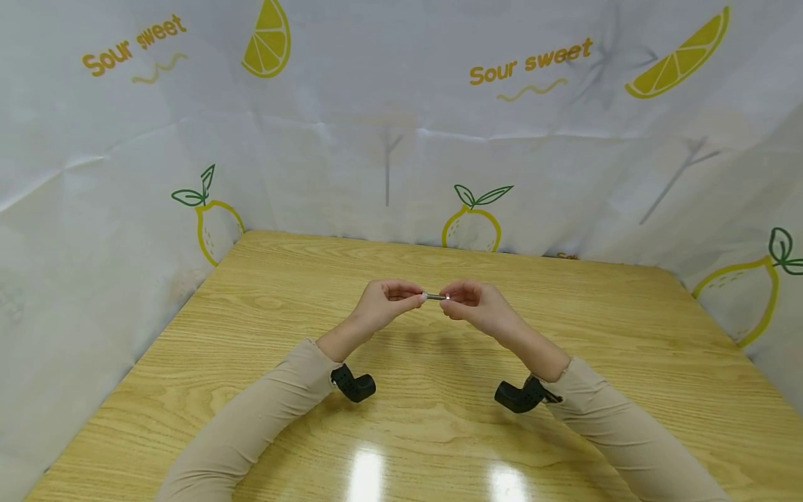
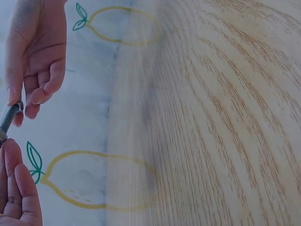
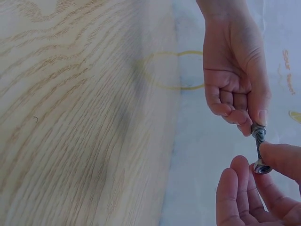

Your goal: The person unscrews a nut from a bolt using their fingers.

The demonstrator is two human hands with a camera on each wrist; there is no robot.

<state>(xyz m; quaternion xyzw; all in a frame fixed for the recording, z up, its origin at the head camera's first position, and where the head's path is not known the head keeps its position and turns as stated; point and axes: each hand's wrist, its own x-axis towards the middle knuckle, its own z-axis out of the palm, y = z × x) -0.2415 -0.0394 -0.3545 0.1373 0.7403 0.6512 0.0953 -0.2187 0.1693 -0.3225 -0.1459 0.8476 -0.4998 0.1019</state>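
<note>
Both hands meet over the table, holding a small metal bolt [image 1: 436,297] roughly level between them. My left hand [image 1: 379,307] pinches the bolt's left end with thumb and fingertips. At the other end, my right hand [image 1: 479,307] has its thumb and fingers at a hex nut [image 3: 262,167]. Bare threaded shank [image 3: 259,138] shows between the two hands. In the right wrist view a flanged end [image 3: 257,129] sits under the left fingertips. The right hand [image 2: 40,56] is uppermost in the left wrist view, its other fingers loosely bent.
A wood-grain table [image 1: 433,425] lies beneath the hands. White cloth [image 1: 351,167] with lemon prints hangs behind it and at the sides. Black wrist mounts [image 1: 354,383] stick out under both forearms. A small brown item [image 1: 567,256] lies at the table's back edge.
</note>
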